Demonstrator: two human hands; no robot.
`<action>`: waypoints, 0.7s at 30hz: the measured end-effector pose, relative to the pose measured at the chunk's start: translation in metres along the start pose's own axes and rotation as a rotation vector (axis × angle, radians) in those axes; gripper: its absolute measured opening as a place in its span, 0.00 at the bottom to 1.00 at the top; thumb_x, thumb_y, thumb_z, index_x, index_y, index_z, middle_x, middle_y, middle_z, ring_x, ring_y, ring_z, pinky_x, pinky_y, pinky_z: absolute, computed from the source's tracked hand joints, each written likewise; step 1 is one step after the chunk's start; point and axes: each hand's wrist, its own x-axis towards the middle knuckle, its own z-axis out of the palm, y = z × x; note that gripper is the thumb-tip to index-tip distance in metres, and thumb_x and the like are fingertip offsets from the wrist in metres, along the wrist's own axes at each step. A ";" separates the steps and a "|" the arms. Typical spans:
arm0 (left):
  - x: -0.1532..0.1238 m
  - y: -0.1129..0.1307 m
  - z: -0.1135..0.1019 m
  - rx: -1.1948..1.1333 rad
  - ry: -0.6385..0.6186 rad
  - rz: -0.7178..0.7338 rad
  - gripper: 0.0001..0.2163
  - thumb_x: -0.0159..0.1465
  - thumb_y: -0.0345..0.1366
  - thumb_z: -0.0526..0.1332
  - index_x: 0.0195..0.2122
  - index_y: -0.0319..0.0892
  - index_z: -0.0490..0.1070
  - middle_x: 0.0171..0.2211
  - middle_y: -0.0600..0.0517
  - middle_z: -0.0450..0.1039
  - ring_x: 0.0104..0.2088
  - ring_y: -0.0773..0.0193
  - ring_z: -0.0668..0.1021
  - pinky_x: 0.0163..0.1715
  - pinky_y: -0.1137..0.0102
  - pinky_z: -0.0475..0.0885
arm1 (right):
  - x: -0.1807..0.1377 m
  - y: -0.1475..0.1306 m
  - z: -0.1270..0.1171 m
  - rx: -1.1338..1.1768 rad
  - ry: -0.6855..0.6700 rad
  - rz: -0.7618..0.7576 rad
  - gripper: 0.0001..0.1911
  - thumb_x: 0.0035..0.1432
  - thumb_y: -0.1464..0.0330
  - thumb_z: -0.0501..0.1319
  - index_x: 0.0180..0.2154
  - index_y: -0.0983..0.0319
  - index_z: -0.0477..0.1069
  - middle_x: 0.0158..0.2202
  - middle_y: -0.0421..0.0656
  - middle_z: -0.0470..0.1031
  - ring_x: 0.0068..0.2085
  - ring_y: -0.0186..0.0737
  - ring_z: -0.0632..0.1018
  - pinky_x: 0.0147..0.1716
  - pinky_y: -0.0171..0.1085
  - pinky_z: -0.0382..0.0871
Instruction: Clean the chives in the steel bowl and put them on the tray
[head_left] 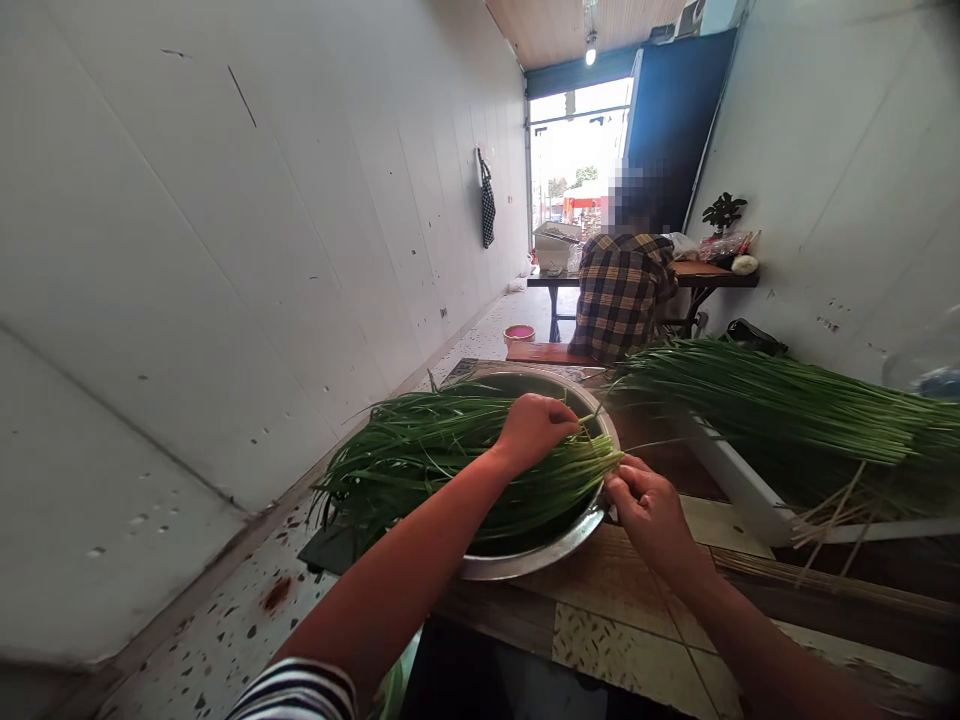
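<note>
A bunch of long green chives (420,455) lies across a wide metal basin (540,555), its tips hanging over the left rim. My left hand (534,428) rests on the bunch with its fingers curled round some stalks near the cut ends. My right hand (651,505) is just right of the basin rim, pinching the ends of the stalks between thumb and fingers.
A large pile of chives (787,410) lies on a white tray (739,485) at the right. The basin stands on a tiled table (622,620). Ahead a person in a plaid shirt (622,295) sits at a far table (712,275). A white wall runs along the left.
</note>
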 end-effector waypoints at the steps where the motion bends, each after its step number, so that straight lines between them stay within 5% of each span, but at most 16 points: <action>1: 0.000 0.000 0.000 -0.003 0.000 -0.004 0.05 0.53 0.34 0.65 0.28 0.42 0.80 0.26 0.53 0.79 0.28 0.66 0.76 0.32 0.73 0.69 | 0.000 0.000 0.000 0.001 0.002 -0.004 0.18 0.58 0.67 0.51 0.17 0.59 0.54 0.24 0.41 0.64 0.29 0.38 0.67 0.28 0.35 0.61; 21: 0.000 0.002 0.001 0.042 0.007 -0.004 0.05 0.53 0.33 0.65 0.29 0.41 0.80 0.27 0.52 0.79 0.28 0.66 0.76 0.32 0.73 0.68 | 0.001 -0.004 -0.002 0.020 -0.013 0.025 0.18 0.58 0.65 0.51 0.17 0.59 0.56 0.25 0.42 0.65 0.30 0.39 0.67 0.30 0.36 0.61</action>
